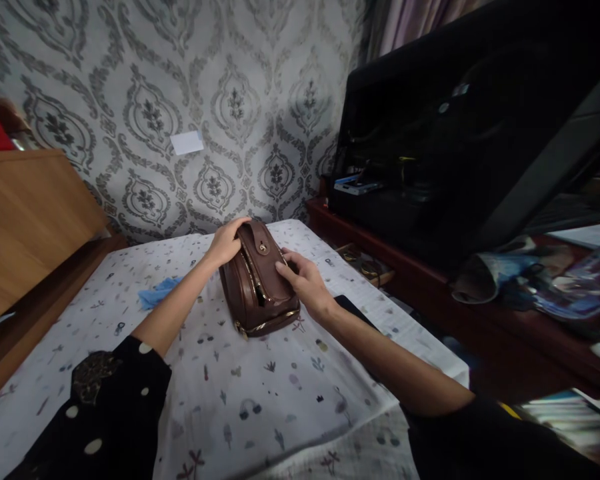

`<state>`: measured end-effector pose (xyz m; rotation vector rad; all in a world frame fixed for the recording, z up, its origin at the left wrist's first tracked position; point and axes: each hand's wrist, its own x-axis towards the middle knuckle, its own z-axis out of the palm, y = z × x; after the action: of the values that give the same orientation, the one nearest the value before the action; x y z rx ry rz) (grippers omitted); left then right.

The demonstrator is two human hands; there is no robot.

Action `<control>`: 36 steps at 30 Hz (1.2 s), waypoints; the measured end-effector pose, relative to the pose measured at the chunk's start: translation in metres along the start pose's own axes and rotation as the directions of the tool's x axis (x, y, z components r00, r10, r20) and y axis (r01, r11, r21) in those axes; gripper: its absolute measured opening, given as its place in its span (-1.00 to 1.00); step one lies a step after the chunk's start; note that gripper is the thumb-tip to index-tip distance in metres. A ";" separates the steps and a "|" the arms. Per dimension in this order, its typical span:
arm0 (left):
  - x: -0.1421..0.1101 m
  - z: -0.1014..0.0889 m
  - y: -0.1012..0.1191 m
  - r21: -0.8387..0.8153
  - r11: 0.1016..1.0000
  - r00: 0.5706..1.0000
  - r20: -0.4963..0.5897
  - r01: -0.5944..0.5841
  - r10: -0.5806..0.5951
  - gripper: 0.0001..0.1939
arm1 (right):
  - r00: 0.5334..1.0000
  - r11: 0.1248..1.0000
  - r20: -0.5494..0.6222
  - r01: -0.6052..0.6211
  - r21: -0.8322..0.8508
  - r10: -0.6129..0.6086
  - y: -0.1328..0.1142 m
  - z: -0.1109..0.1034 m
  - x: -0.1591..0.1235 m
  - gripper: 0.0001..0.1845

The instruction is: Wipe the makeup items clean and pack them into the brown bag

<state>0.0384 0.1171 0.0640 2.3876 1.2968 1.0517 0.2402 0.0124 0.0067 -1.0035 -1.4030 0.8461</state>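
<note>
A brown leather bag point(267, 270) with gold zippers and a snap strap rests on the white printed cloth point(260, 407), between my two hands. My left hand point(227, 241) grips its far left edge near the strap, with the fingertips partly hidden behind the bag. On the bag's right side, my right hand point(305, 280) holds the edge with thumb on top and fingers along the side. The zipper along the front flap is partly open, showing a dark gap near its lower end.
A blue cloth point(159, 293) lies left of the bag, and a black flat object point(353, 310) is partly under my right forearm. A large black television point(430, 147) stands on a dark red cabinet point(330, 217) at right. Wooden furniture point(30, 213) borders the left.
</note>
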 end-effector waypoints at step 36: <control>-0.130 0.033 0.055 0.133 0.964 0.968 -0.067 -0.232 0.242 -0.26 | 0.948 0.727 -0.080 0.180 -0.662 -0.307 0.004 0.033 -0.019 -0.45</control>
<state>0.0502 -0.0148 0.0045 2.6730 1.1533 1.1767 0.2073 -0.0016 -0.0070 -1.3339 -1.6588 0.0302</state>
